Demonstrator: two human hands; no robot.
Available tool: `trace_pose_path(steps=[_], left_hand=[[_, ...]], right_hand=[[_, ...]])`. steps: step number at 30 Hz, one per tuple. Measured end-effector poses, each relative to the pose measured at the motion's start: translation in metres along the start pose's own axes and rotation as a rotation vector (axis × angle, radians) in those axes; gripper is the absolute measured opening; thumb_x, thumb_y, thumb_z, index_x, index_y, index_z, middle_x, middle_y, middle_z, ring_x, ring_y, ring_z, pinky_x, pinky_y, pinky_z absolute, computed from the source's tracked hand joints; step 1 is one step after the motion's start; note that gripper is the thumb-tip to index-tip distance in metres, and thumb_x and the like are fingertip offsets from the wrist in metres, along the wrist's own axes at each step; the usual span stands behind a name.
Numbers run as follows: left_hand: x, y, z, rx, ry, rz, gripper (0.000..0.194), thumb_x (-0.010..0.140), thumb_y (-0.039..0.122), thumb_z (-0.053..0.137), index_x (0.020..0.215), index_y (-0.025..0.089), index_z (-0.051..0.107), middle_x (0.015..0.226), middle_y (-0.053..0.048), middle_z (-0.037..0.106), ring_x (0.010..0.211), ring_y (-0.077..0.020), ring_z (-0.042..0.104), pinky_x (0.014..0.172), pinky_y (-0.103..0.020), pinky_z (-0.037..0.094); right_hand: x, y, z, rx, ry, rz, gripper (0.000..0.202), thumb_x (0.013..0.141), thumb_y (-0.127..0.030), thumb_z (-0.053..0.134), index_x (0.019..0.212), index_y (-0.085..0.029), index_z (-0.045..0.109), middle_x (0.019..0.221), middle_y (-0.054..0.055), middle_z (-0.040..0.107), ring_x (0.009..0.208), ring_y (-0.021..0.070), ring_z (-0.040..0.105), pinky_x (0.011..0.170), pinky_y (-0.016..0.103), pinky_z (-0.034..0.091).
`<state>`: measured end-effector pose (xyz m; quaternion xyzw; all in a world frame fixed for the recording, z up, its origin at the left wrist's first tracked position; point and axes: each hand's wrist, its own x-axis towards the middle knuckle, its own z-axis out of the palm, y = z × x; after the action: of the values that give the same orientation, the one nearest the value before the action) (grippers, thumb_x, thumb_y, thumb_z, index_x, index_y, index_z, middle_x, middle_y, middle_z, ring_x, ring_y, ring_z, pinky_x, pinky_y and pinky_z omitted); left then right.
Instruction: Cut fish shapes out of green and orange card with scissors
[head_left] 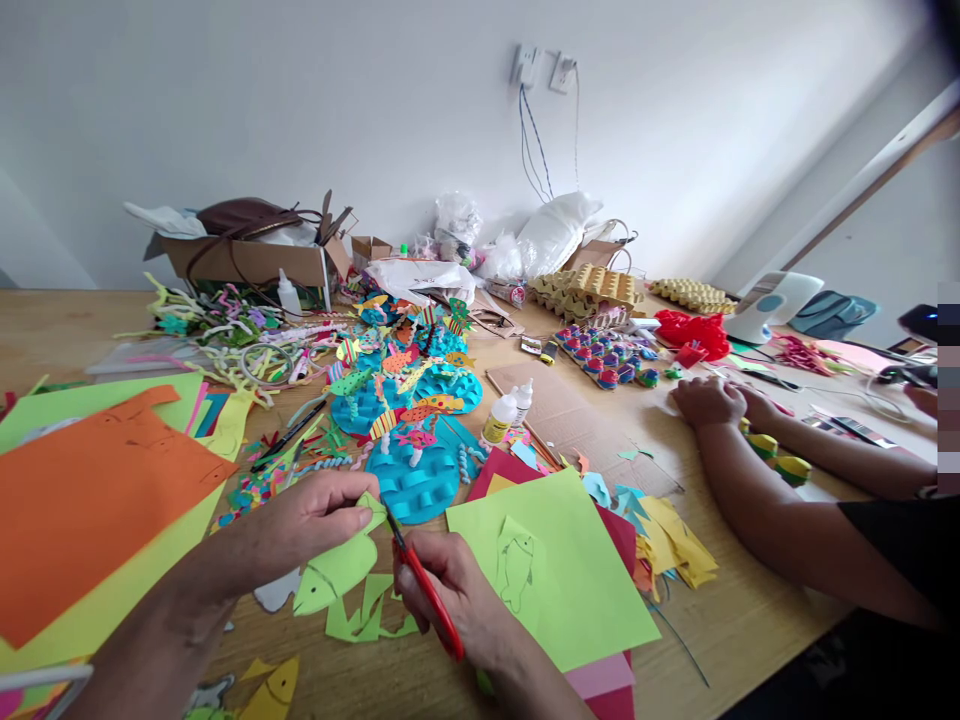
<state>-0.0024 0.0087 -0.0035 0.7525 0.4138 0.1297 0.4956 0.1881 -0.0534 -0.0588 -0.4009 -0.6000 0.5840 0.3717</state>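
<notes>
Your green paper fish (337,572), marked with a drawn eye, slants above the tabletop (337,680) toward its near edge. Your red-handled scissors (429,595) tilt beside its tail.

Legibility of print on the worktable: no wording can be read.
The glue bottle (499,419) bears a yellow label (495,431) with dark print too small to resolve. The white plastic bag (424,280) behind the paper fish shows faint reddish marks, likewise illegible. No brand, number or sign can be made out on either.
</notes>
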Motion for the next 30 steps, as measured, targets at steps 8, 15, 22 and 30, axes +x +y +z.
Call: trace_pose_path(steps=[8, 15, 22, 30], left_hand=[[-0.004, 0.002, -0.004, -0.037, 0.079, -0.009, 0.025, 0.080, 0.040, 0.048, 0.064, 0.021, 0.049, 0.065, 0.004, 0.044, 0.062, -0.0146, 0.044, 0.054, -0.021, 0.037], [-0.005, 0.003, 0.005, -0.460, 0.168, -0.032, 0.028, 0.078, 0.047, 0.059, 0.093, 0.023, 0.062, 0.070, 0.000, 0.060, 0.063, -0.0172, 0.054, 0.057, -0.025, 0.044], [0.010, 0.002, 0.036, -0.596, 0.276, 0.017, 0.031, 0.069, 0.049, 0.068, 0.069, 0.019, 0.060, 0.061, 0.000, 0.058, 0.059, -0.0155, 0.051, 0.055, -0.025, 0.042], [0.020, -0.004, 0.058, -0.532, 0.546, 0.062, 0.032, 0.082, 0.037, 0.054, 0.057, 0.022, 0.042, 0.054, 0.007, 0.041, 0.053, -0.0121, 0.041, 0.052, -0.024, 0.036]], right_hand=[[0.000, -0.002, 0.000, -0.019, 0.012, 0.004, 0.030, 0.081, -0.028, 0.052, 0.055, -0.018, 0.040, 0.051, -0.006, 0.037, 0.048, 0.0076, 0.032, 0.045, 0.020, 0.023], [0.002, -0.003, 0.004, 0.196, 0.146, 0.019, 0.052, 0.077, -0.066, 0.051, 0.055, -0.019, 0.042, 0.039, -0.006, 0.039, 0.036, 0.0068, 0.032, 0.038, 0.019, 0.025], [0.005, -0.003, 0.009, 0.304, 0.294, 0.008, 0.060, 0.071, -0.077, 0.048, 0.055, -0.020, 0.041, 0.037, -0.007, 0.037, 0.032, 0.0057, 0.030, 0.034, 0.018, 0.024], [0.002, -0.012, 0.015, 0.221, 0.250, 0.059, 0.060, 0.072, -0.077, 0.047, 0.055, -0.020, 0.040, 0.039, -0.007, 0.037, 0.036, 0.0067, 0.033, 0.037, 0.018, 0.029]])
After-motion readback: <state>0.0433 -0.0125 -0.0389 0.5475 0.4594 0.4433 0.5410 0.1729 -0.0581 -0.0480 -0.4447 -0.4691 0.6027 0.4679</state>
